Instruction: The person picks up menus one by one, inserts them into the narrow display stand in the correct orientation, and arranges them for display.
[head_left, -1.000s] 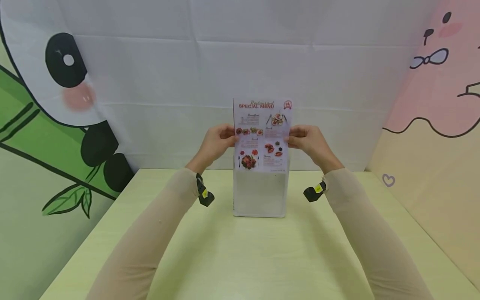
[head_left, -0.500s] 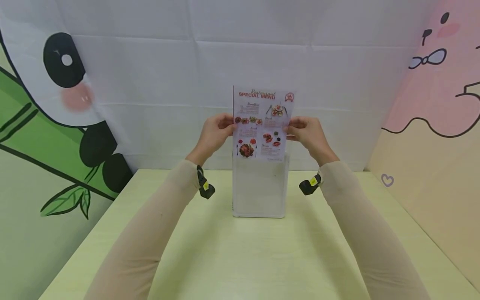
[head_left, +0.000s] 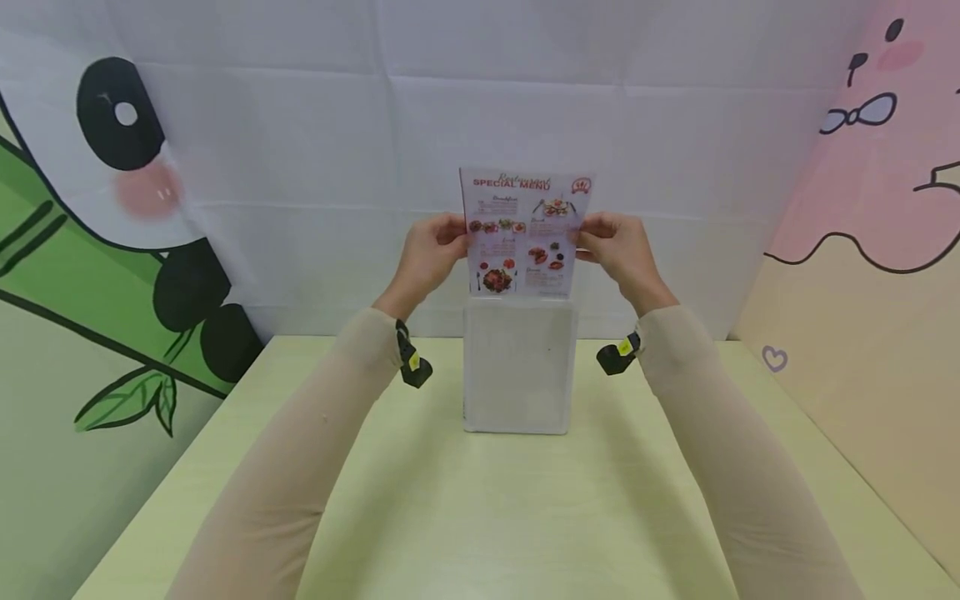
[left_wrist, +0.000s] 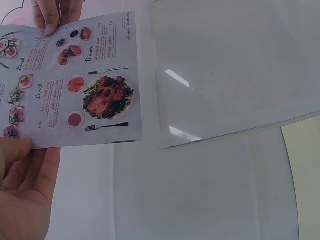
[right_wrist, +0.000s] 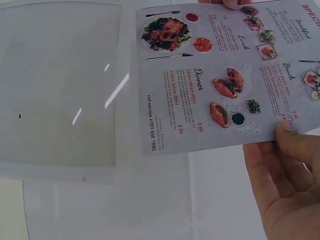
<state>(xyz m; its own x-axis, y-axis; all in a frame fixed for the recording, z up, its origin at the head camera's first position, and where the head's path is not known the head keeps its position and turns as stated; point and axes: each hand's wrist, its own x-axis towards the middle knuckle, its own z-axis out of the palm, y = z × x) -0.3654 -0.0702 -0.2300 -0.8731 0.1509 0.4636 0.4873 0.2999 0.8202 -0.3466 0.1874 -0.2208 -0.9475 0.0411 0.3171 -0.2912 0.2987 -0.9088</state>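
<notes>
A printed restaurant menu sheet (head_left: 521, 242) is held up by its two side edges, its food pictures facing me. My left hand (head_left: 432, 258) pinches the left edge between thumb and fingers, and my right hand (head_left: 621, 254) pinches the right edge the same way. Just under the sheet's lower edge stands a clear, white-rimmed display stand (head_left: 517, 367), upright on the table. In the left wrist view the menu's bottom edge lies beside the stand's top edge (left_wrist: 154, 80), with a narrow gap between. The right wrist view shows the same gap; the stand's panel (right_wrist: 60, 90) is see-through there.
The pale yellow table (head_left: 480, 517) reaches back to a white cloth backdrop (head_left: 300, 150). Side panels carry cartoon drawings, a panda (head_left: 120, 117) at left and a pink figure (head_left: 862, 183) at right. Small black wrist cameras (head_left: 415, 367) hang beneath the sleeves.
Both hands have risen, lifting the menu. Its lower part overlapped the stand's front earlier; now its bottom edge is at the stand's top, and the sheet leans differently. The stand has stayed in place.
</notes>
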